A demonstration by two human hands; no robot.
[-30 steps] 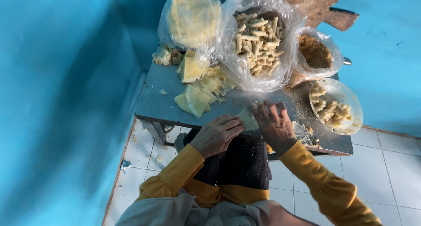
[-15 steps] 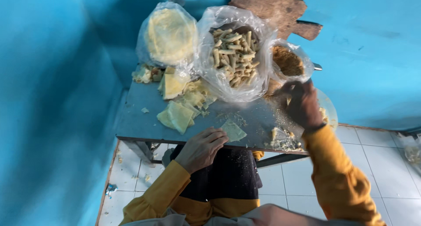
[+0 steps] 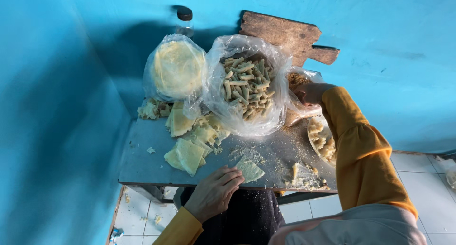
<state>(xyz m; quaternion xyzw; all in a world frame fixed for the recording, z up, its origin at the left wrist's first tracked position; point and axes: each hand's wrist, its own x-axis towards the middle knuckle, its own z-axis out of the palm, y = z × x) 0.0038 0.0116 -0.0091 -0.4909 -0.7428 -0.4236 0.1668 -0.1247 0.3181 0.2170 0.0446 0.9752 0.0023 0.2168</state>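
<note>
1. Left hand resting at the near edge of the grey table, fingers stretched almost flat and close together, fingertips touching the near-left edge of the wrapper piece; pressing on it only, not closed around it.
2. Wrapper piece lying flat on the table, just beyond and to the right of the left fingertips; roughly triangular, long axis going diagonally from near-right to far-left, narrower corner pointing away to the far left.
3. Right hand well apart from the wrapper piece, reaching far across the table into the small bag of brown filling; fingers curled inside the bag opening, but impossible to tell whether any filling is pinched.
4. Left hand clearly nearer to the wrapper piece than the right.
5. Beyond the wrapper piece: big clear bag of rolled pieces; to the far left of it, stack of folded wrappers and a bag of round sheets.
6. Right of the wrapper piece: crumbs, a scrap and a plate under the right sleeve.
</note>
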